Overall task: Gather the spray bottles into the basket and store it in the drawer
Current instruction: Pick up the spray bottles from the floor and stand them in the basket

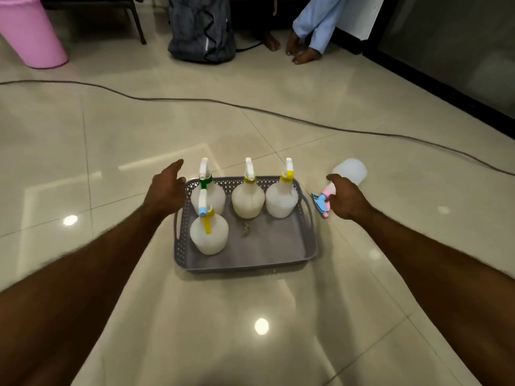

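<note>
Head view, I log the scene: a grey plastic basket (245, 257), rectangular, with perforated lattice walls, loop handles at both short ends and a smooth matte floor, sits on glossy cream floor tiles (111, 151) that mirror ceiling lights. Count inside the basket: four spray bottles, all upright, translucent white, squat and rounded with narrow necks and white trigger heads. Back row, three: the green-collared bottle (208, 195) at left, the yellow-collared bottle (248, 199) in the middle, and the yellow-trigger bottle (282, 197) at right. Front left, one: the blue-nozzle bottle (209, 232) with a yellow trigger strip. A small bit of debris (245, 229) lies on the basket floor. One more bottle, the pink-and-blue bottle (348, 174), lies on its side on the tiles just beside the basket's right end. The right hand (347, 199) lies over its neck; whether the grip is closed on it I cannot tell. The left hand (165, 190) hovers at the basket's left rim, grip wide, fingers spread, holding nothing. Beyond: one dark cable (195, 100) snaking across the floor, one pink bucket (28, 34), one grey backpack (200, 29).
</note>
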